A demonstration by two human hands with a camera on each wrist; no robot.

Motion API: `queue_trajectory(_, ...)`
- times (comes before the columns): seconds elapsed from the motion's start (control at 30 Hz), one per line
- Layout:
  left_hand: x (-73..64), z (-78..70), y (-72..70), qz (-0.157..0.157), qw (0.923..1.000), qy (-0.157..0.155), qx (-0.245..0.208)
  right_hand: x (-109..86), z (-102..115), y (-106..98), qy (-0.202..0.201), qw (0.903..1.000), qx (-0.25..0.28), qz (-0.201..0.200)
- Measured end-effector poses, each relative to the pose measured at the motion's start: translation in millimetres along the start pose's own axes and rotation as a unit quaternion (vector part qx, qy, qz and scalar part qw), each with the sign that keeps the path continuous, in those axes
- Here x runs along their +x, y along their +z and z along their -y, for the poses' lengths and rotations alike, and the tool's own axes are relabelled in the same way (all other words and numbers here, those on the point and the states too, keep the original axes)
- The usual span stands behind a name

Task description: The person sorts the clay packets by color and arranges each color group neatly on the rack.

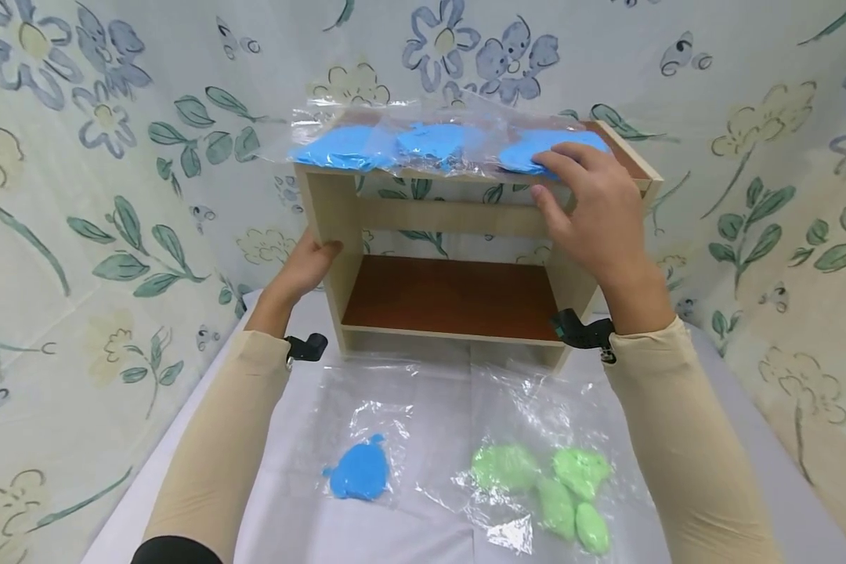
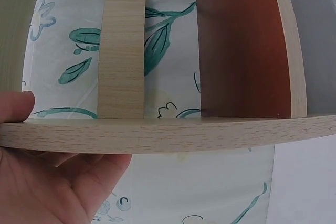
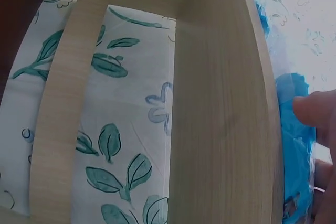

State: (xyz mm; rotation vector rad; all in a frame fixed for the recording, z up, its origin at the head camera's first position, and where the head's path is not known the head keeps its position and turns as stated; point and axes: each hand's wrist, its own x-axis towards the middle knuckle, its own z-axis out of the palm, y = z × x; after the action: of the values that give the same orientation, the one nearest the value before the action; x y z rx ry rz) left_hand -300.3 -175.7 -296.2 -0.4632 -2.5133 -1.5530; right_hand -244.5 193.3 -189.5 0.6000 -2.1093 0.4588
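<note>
A small wooden shelf unit with pale panels and brown boards stands on the table. My left hand grips its left side panel, thumb on the inner face and the other fingers outside. On the unit's top, flat blue pieces lie in clear plastic bags. My right hand is over the top's right part, fingertips touching the rightmost blue piece; its thumb shows just in front of the top's edge. In the right wrist view the bagged blue piece lies along that edge, partly covered by the fingers.
On the white table before the unit lies a clear bag with a blue piece. To its right, another clear bag holds several light green pieces. Flower-patterned cloth hangs behind and at both sides.
</note>
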Motion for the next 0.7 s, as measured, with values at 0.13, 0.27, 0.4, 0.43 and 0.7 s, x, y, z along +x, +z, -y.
queue_trajectory(0.13, 0.0, -1.7, -1.2, -0.003, 1.0000, 0.003, 0.002, -1.2, 0, 3, -0.020, 0.9995, -0.024, 0.009)
queue_trajectory(0.27, -1.0, -2.7, -0.8, 0.003, 1.0000, -0.008, 0.001, -6.3, 0, 9, -0.024, 0.9988, -0.039, 0.018)
queue_trajectory(0.4, -0.9, -1.7, -0.2, -0.001, 0.9999, -0.010, 0.002, -5.5, 0, 15, -0.034, 0.9984, -0.039, 0.020)
queue_trajectory(0.43, -0.7, -1.3, -0.1, -0.003, 0.9999, -0.010, 0.004, -5.1, -1, 15, -0.038, 0.9983, -0.040, 0.020)
queue_trajectory(0.7, 0.2, -1.0, 0.3, 0.000, 1.0000, 0.000, -0.003, -5.6, -6, 16, -0.057, 0.9976, -0.034, 0.016)
